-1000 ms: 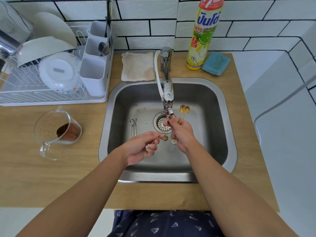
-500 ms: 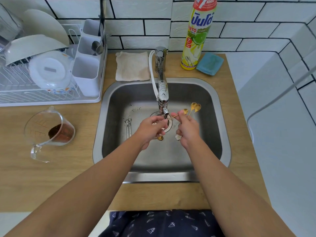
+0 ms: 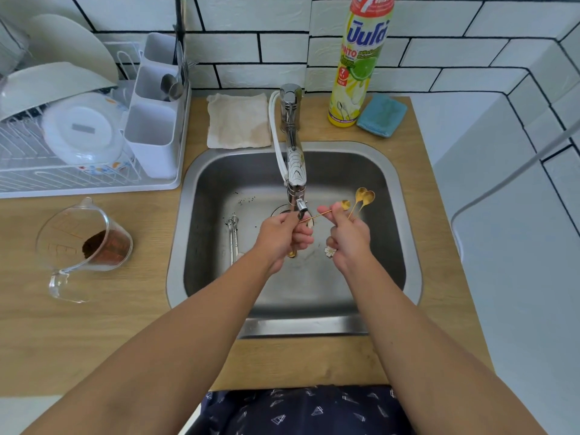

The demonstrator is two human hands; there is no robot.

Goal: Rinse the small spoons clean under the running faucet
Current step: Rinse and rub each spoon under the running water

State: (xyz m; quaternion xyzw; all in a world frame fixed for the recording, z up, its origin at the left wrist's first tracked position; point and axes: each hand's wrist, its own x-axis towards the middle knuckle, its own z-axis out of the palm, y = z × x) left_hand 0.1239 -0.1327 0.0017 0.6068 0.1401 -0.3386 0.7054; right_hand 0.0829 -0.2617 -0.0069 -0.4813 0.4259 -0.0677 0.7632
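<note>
Over the steel sink (image 3: 405, 246), my left hand (image 3: 284, 237) pinches the handle of one small gold spoon (image 3: 332, 210) just below the faucet (image 3: 295, 171) spout. Its bowl points right and touches the fingertips of my right hand (image 3: 346, 238). My right hand is closed on two gold heart-shaped spoons (image 3: 364, 196) that stick up to the right; a white flower charm (image 3: 330, 251) hangs below the fist. I cannot make out a water stream.
Silver utensils (image 3: 233, 237) lie on the sink floor left of the drain. A measuring cup (image 3: 84, 243) with brown grounds sits on the left counter, near a dish rack (image 3: 78, 136). A cloth (image 3: 238, 120), dish soap bottle (image 3: 361, 61) and blue sponge (image 3: 381, 116) stand behind the sink.
My left hand rose from the sink's front toward the spout and brought its spoon up level, with the bowl meeting my right fingers. My right hand tilted its spoons to the right.
</note>
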